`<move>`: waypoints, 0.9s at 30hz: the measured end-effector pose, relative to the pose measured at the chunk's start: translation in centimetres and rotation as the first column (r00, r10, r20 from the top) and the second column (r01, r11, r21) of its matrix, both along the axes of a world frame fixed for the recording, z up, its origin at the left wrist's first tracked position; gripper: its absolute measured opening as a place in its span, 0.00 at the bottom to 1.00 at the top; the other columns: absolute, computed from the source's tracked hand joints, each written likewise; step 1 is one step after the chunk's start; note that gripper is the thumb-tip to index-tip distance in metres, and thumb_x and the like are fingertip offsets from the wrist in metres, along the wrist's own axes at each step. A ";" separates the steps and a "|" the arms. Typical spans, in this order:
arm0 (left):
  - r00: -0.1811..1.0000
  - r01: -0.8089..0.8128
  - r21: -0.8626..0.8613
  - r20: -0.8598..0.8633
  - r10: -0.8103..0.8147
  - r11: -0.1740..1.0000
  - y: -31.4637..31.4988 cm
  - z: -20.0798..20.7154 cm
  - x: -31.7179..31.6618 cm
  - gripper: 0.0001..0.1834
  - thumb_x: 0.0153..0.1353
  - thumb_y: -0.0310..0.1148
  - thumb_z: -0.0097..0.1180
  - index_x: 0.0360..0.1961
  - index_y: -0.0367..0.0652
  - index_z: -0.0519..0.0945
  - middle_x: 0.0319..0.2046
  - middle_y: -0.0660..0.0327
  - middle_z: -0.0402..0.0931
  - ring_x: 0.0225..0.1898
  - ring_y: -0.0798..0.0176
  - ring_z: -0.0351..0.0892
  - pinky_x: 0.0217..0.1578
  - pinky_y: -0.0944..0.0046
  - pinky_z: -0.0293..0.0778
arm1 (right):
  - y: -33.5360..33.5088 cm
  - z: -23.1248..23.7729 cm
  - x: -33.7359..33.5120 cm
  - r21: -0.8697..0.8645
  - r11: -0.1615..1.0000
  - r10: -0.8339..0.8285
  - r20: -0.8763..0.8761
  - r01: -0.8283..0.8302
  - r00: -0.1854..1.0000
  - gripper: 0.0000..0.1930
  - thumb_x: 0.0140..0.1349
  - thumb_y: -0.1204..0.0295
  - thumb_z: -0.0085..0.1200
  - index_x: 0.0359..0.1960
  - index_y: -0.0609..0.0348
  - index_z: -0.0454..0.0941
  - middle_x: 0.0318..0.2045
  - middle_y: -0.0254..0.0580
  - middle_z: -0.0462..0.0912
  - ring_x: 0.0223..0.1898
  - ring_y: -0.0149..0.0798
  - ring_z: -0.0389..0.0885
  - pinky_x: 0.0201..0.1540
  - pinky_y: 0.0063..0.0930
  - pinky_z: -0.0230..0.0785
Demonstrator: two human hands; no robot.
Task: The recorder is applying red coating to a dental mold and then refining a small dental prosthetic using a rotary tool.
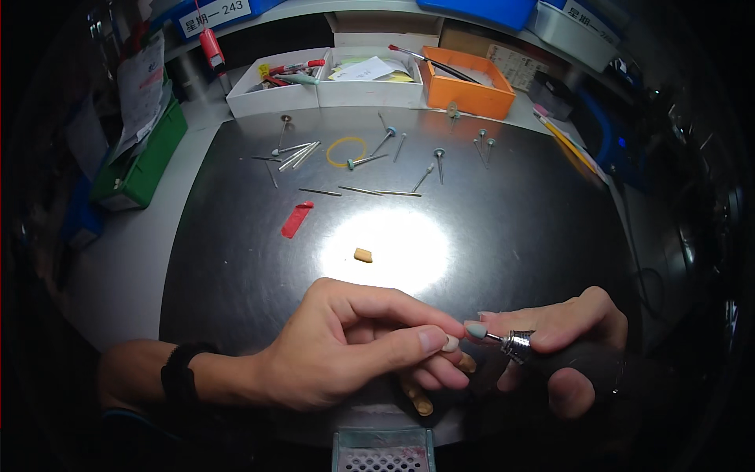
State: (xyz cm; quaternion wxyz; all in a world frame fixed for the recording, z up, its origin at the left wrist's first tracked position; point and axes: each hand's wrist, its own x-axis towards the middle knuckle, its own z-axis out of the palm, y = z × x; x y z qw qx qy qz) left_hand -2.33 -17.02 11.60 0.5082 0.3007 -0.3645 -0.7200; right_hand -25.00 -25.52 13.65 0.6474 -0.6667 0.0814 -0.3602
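Between the thumb and index finger of my left hand [346, 342] is a small whitish tooth-shaped piece [451, 344], mostly covered by the fingertips. My right hand [586, 322] wraps round a dark rotary handpiece [517, 346] with a silver knurled collar. A pale green pointed grinding stone [476, 331] sticks out of its tip, close beside the whitish piece; whether they touch, I cannot tell. Both hands meet over a brown, worn bench pin [418, 400], partly hidden under the left fingers. A small tan block [362, 255] lies on the dark bench mat [236, 259] beyond my left hand.
Several burs and grinding bits [299, 156] lie across the mat's far half, around a yellow rubber band [346, 152]. A red strip [297, 219] lies at left. White boxes [370, 94] and an orange box [472, 98] stand behind. A perforated tray [383, 460] sits at the near edge.
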 end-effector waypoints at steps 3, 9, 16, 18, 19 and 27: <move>1.000 0.022 0.013 -0.012 -0.022 1.000 0.2 0.3 0.0 0.14 0.69 0.24 0.53 0.52 0.27 0.75 0.46 0.45 0.80 0.47 0.56 0.85 0.45 0.66 0.83 | 0.9 0.4 -0.7 0.081 0.992 -0.090 -0.087 0.098 0.992 0.15 0.62 0.72 0.62 0.45 0.66 0.72 0.46 0.70 0.81 0.35 0.35 0.85 0.43 0.29 0.79; 0.998 -0.003 0.086 -0.054 0.008 0.996 0.0 0.5 -0.1 0.15 0.69 0.25 0.53 0.53 0.27 0.74 0.46 0.46 0.80 0.49 0.55 0.84 0.48 0.66 0.82 | 1.1 0.7 -1.0 0.083 0.993 -0.078 -0.081 0.085 0.994 0.17 0.64 0.72 0.60 0.49 0.64 0.67 0.49 0.72 0.79 0.37 0.33 0.82 0.44 0.29 0.77; 0.998 0.048 0.039 -0.034 -0.047 0.998 -0.4 -0.4 0.3 0.15 0.71 0.28 0.52 0.54 0.29 0.75 0.45 0.48 0.80 0.43 0.62 0.85 0.42 0.68 0.83 | 1.2 1.0 -0.9 0.019 0.999 -0.024 -0.132 0.026 0.991 0.17 0.66 0.70 0.59 0.49 0.62 0.65 0.49 0.73 0.78 0.39 0.36 0.82 0.43 0.29 0.76; 0.997 0.020 0.018 -0.077 -0.018 1.000 -0.2 -0.6 0.2 0.15 0.71 0.29 0.51 0.54 0.30 0.76 0.43 0.49 0.80 0.40 0.64 0.85 0.42 0.68 0.83 | 1.5 1.2 -0.9 0.057 0.997 -0.041 -0.144 0.050 0.989 0.17 0.66 0.68 0.58 0.49 0.62 0.65 0.49 0.74 0.78 0.40 0.37 0.82 0.43 0.29 0.76; 0.995 0.022 0.011 -0.095 -0.021 1.000 -0.2 -0.7 0.2 0.15 0.71 0.29 0.51 0.54 0.30 0.76 0.43 0.49 0.80 0.41 0.63 0.85 0.42 0.68 0.83 | 1.3 1.3 -0.8 0.047 0.999 -0.019 -0.146 0.027 0.989 0.17 0.66 0.66 0.58 0.49 0.60 0.65 0.50 0.74 0.77 0.43 0.41 0.81 0.42 0.29 0.77; 0.979 0.055 0.005 -0.196 -0.053 0.998 -0.3 -1.1 0.2 0.15 0.71 0.29 0.51 0.52 0.27 0.75 0.42 0.49 0.80 0.45 0.57 0.85 0.45 0.67 0.83 | 0.4 0.9 -0.8 -0.205 0.978 -0.011 -0.273 -0.047 0.962 0.18 0.67 0.59 0.56 0.50 0.51 0.63 0.53 0.77 0.74 0.55 0.55 0.79 0.38 0.26 0.82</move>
